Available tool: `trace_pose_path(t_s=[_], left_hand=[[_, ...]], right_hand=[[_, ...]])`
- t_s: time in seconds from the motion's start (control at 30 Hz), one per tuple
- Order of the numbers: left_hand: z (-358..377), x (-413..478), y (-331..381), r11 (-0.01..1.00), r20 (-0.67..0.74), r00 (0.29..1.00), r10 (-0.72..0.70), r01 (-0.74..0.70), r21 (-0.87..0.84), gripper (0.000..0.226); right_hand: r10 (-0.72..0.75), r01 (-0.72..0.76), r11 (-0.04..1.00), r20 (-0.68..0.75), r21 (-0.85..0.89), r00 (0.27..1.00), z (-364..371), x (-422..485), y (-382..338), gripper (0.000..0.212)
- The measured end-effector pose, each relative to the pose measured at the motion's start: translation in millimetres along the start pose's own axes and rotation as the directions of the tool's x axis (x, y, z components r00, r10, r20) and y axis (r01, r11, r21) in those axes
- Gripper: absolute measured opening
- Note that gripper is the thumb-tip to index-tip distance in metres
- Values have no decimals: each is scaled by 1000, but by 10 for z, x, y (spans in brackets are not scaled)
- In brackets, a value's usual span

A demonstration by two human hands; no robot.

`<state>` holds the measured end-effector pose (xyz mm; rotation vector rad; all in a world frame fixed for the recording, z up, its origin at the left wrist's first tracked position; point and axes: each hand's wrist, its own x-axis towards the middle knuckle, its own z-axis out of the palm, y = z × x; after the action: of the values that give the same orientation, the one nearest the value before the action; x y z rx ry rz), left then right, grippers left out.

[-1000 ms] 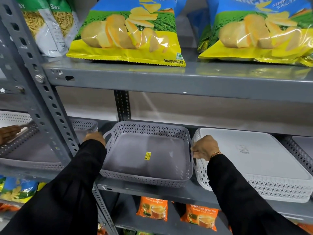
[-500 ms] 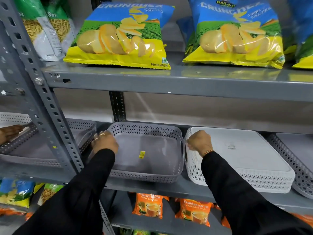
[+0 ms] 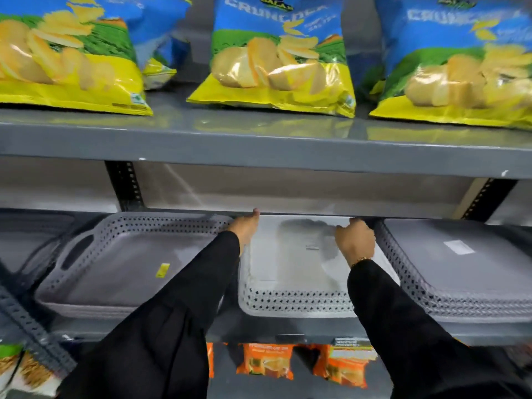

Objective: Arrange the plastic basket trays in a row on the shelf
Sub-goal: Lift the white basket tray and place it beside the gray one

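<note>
A white plastic basket tray (image 3: 290, 298) lies in the middle of the grey shelf (image 3: 273, 331). My left hand (image 3: 244, 230) grips its far left rim, thumb up near the shelf above. My right hand (image 3: 355, 241) is curled over its far right rim. A grey basket tray (image 3: 115, 269) with a yellow sticker sits right beside it on the left, with another grey tray (image 3: 31, 237) further left. On the right a stack of grey basket trays (image 3: 460, 272) touches the white one. Both black sleeves hide parts of the white tray's sides.
The upper shelf (image 3: 259, 148) hangs low over the trays and carries potato chip bags (image 3: 273, 67). A perforated metal upright (image 3: 34, 338) crosses the lower left. Orange tea packets (image 3: 267, 364) stand on the shelf below.
Both hands left the grey tray with the yellow sticker and moved right onto the white tray. The view shifted right and closer.
</note>
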<state>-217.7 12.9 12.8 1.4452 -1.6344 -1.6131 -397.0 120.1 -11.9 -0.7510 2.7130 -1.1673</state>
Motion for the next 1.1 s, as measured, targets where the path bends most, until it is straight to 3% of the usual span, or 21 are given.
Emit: trace_pose_path(t_s=[0.1,0.3,0.4,0.5,0.6,0.67,0.73,0.8,0.87,0.97,1.1], left_hand=[[94,41,60,992,-10,999,-42,43,115,61],[197,79,64,981,-62,992,-112,121,155,62],[218,58,104,986,-59,985,-163,164,10,67],[136,22,209,936,30,955,-296,296,-190,95],[-7,77,330,915,-14,971,-239,221,-338,102],[-81,106,409,910,-39,984,-173,144,-388,99],[-148,114,461,908,-55,987,-149,114,-404,88],[-183,120,478,908,-87,982,-168,120,-401,78],[-207,120,445,894,-70,981,-183,136,-426,68],[-247,145,337,860,-24,985,-169,136,-493,49],[-298,193,166,957,-23,988,-153,143,-252,40]], right_hand=[[80,-68,983,68,-170,994,-32,248,178,54],[229,-185,968,291,-170,929,-15,529,375,76],[237,-237,971,327,-39,915,-42,697,422,72],[172,-215,969,301,118,938,-115,867,465,63],[154,-213,941,228,263,961,-272,969,448,57],[193,-266,856,204,444,960,-410,1076,429,78],[256,-356,675,248,646,934,-502,1195,472,102],[213,-417,452,359,788,909,-555,1283,516,91],[168,-450,372,418,812,893,-634,1259,513,76],[65,-388,546,424,743,903,-699,1261,640,43],[109,-394,752,490,528,865,-688,1264,735,15]])
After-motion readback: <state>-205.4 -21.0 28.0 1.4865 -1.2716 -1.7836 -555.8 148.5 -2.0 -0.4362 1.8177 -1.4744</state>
